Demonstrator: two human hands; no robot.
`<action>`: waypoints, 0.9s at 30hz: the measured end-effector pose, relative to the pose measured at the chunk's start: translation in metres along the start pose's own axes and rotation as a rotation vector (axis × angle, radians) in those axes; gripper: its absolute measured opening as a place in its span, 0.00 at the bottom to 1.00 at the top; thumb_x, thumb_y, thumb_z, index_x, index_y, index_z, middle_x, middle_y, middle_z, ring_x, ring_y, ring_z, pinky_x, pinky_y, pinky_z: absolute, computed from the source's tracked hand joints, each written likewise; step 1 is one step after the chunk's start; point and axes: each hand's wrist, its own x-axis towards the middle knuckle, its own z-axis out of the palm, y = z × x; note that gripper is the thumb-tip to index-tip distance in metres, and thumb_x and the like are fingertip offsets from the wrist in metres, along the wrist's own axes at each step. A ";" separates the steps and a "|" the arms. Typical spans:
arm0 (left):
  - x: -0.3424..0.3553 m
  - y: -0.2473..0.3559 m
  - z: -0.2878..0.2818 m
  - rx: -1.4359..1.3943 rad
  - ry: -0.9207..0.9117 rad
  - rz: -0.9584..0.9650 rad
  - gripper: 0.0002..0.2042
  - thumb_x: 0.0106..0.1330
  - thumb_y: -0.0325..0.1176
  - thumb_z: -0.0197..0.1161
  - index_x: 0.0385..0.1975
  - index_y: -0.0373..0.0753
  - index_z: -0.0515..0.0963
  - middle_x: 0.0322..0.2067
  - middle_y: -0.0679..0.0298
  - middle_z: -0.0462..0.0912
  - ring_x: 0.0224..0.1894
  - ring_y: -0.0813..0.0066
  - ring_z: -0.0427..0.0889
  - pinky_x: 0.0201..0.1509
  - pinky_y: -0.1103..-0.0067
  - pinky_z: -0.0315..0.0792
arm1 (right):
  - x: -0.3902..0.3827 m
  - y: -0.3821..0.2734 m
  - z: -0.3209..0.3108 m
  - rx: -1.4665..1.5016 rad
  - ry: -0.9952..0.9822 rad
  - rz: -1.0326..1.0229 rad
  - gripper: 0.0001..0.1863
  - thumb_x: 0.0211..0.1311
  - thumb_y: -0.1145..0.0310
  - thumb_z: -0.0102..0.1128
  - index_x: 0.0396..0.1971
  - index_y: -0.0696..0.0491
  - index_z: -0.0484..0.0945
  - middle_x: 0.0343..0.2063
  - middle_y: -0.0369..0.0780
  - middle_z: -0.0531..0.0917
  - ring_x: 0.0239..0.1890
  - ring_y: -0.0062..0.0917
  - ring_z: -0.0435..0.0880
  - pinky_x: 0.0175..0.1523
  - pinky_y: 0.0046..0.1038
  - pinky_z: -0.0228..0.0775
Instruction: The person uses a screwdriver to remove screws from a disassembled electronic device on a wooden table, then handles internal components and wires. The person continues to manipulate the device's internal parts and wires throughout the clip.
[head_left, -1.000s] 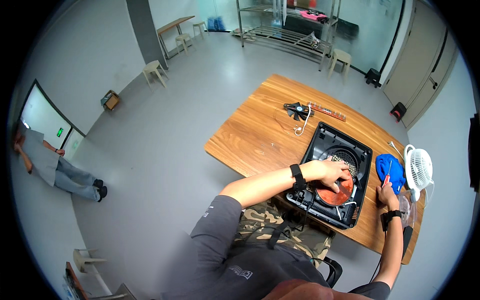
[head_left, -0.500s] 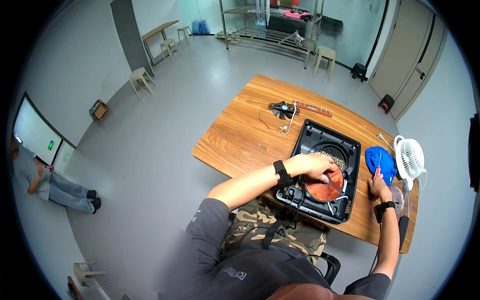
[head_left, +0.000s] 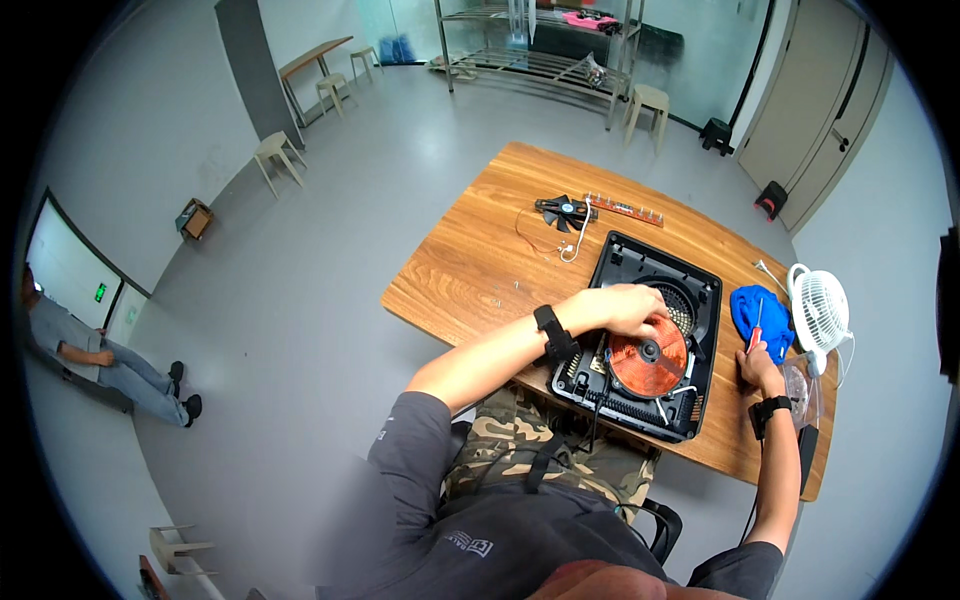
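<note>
**Left hand [head_left: 636,310] at coil [head_left: 642,377]; right hand [head_left: 761,368] on screwdriver [head_left: 756,338]**

Left hand: fingers at the coil's upper edge; firm grip or light rest, cannot tell.
Right hand: well apart, closed round the red handle, blade over blue cloth [head_left: 745,312].
Coil: round, copper-coloured, inside open black housing [head_left: 709,345].
Beyond: small black fan [head_left: 567,213].
Hazards, judged: lifting the coil could strain its white leads [head_left: 685,391]; drawing the screwdriver could snag cloth.

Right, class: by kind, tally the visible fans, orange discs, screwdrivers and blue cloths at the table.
Fans: 2 (black fan, white fan)
Orange disc: 1
Screwdriver: 1, in the right hand
Blue cloth: 1
Total: 5
</note>
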 end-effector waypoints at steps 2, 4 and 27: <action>0.001 -0.002 -0.010 0.007 0.018 0.000 0.25 0.65 0.43 0.69 0.58 0.36 0.79 0.56 0.49 0.79 0.60 0.49 0.77 0.66 0.65 0.72 | 0.006 0.013 0.003 -0.043 -0.049 0.009 0.35 0.72 0.51 0.56 0.55 0.72 0.60 0.45 0.68 0.81 0.50 0.59 0.83 0.51 0.47 0.78; 0.000 -0.008 -0.016 0.044 0.068 0.030 0.22 0.66 0.42 0.68 0.56 0.36 0.80 0.54 0.49 0.81 0.59 0.49 0.79 0.64 0.64 0.73 | 0.007 0.024 0.005 -0.038 -0.054 0.024 0.35 0.72 0.51 0.57 0.55 0.72 0.60 0.45 0.68 0.81 0.51 0.59 0.82 0.53 0.47 0.77; -0.054 -0.215 -0.117 0.420 0.121 -0.753 0.24 0.59 0.31 0.72 0.58 0.47 0.80 0.57 0.59 0.80 0.62 0.57 0.77 0.65 0.65 0.75 | -0.010 0.018 -0.013 -0.198 -0.166 -0.087 0.35 0.73 0.48 0.54 0.57 0.69 0.62 0.42 0.68 0.81 0.47 0.56 0.84 0.48 0.47 0.79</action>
